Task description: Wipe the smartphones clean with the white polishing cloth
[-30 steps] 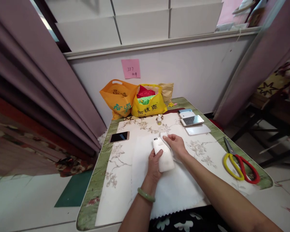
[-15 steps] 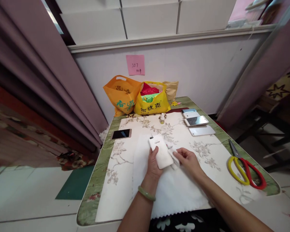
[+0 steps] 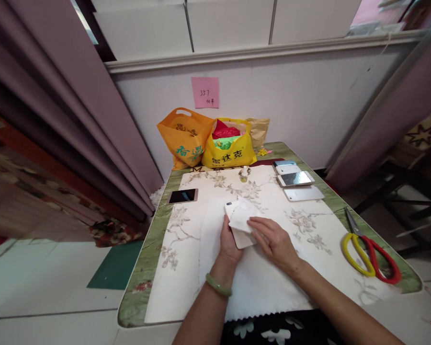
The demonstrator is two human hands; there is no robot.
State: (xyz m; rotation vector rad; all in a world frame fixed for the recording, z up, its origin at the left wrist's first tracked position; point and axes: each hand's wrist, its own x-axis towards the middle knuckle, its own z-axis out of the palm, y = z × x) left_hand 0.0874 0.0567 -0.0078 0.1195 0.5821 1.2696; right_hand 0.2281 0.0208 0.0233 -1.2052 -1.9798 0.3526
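A white phone [image 3: 244,240] rests back side up in my left hand [image 3: 230,244], whose fingers wrap round its left edge and underside. Over the upper part of its back lies a thin white wipe [image 3: 241,215], which covers the lettering. My right hand [image 3: 276,242] holds the wipe by its right edge, fingers pressed on it against the phone. Beneath both hands a white cloth [image 3: 269,287] is spread on the floral mat [image 3: 177,244].
A dark-screened phone [image 3: 183,196] lies at the left. Several phones [image 3: 296,178] are grouped at the right, above scissors [image 3: 371,254]. A small bottle [image 3: 244,175] stands before the yellow bag [image 3: 230,155] and orange bag [image 3: 185,139] at the back.
My right hand has moved left and brought the wipe from beside the phone onto its back. My left hand still holds the phone. The camera view has shifted slightly.
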